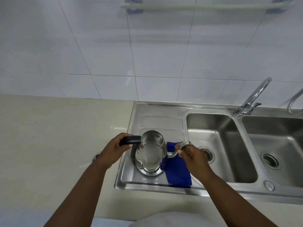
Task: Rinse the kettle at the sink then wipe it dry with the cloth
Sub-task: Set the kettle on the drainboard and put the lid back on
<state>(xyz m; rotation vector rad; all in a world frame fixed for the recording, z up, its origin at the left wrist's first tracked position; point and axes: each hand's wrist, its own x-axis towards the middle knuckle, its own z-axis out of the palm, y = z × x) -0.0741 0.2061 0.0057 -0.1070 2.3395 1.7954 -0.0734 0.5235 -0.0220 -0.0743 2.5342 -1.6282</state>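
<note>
A shiny steel kettle [150, 154] with no lid stands upright on the sink's draining board [162, 123]. My left hand [113, 149] grips its black handle on the left side. My right hand [190, 153] pinches the thin curved spout on the right. A blue cloth [177, 171] lies flat on the draining board, just right of the kettle and partly under my right hand.
A double steel sink lies to the right, with the near basin [218, 145] and a second basin [278, 145]. A chrome tap [252, 97] rises behind them, next to a hose at the right edge. Beige counter [57, 136] lies left. A towel rail [205, 5] hangs on the tiled wall.
</note>
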